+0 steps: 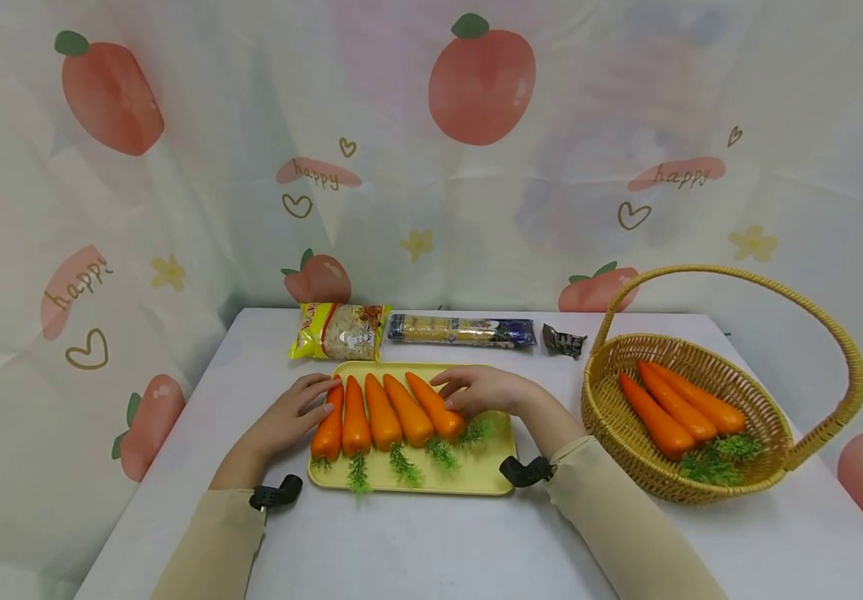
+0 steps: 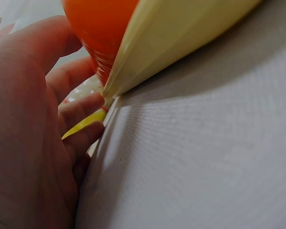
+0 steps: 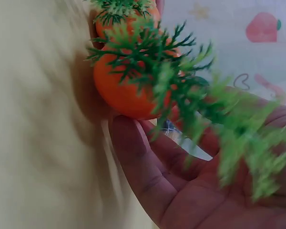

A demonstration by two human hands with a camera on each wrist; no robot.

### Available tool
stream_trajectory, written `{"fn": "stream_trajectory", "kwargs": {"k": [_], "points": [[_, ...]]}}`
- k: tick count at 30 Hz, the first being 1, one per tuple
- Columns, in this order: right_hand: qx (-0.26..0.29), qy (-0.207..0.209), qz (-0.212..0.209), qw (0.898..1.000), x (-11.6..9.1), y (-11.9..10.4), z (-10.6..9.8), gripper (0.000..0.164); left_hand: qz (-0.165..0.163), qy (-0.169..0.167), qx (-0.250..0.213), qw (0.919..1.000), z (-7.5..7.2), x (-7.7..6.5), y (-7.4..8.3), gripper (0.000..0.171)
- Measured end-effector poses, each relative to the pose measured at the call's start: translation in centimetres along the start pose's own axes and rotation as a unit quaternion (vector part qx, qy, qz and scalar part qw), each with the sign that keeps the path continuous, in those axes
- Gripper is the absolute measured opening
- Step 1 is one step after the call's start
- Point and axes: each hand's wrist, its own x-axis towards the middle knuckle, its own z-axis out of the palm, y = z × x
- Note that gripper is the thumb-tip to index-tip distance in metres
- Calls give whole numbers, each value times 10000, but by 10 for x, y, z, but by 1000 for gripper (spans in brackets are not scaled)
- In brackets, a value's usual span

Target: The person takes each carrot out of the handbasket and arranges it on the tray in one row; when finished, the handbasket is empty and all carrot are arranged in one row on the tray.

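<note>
On the yellow tray [image 1: 487,475] at the middle of the table [image 1: 401,546], five carrots [image 1: 382,417] lie in a row, tips far, leafy tops near. At the row's two ends are the person's hands, well apart from each other. The left hand [image 1: 295,418] has its fingers spread and slightly bent, touching the leftmost carrot [image 1: 330,429] from the left—no grip around it. The right hand [image 1: 487,392] arches over the tray's right side, palm down, fingers loosely bent, its fingers and thumb against the rightmost carrot [image 1: 435,408] without closing round it. Both forearms reach in from the near edge, angled inward, beige sleeves [image 1: 630,517] pushed back. Right of the tray, a wicker basket [image 1: 600,446] holds three more carrots [image 1: 679,408]; a yellow bag [image 1: 315,329] and a long packet [image 1: 461,331] lie on the far side.
</note>
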Motion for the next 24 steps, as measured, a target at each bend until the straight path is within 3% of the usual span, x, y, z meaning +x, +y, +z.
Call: {"fn": "stream_trajectory", "kwargs": {"k": [24], "points": [[45,-7,-64,10000,3,6,2,47,-15,-6,-46,10000,0,0,3,52]]}}
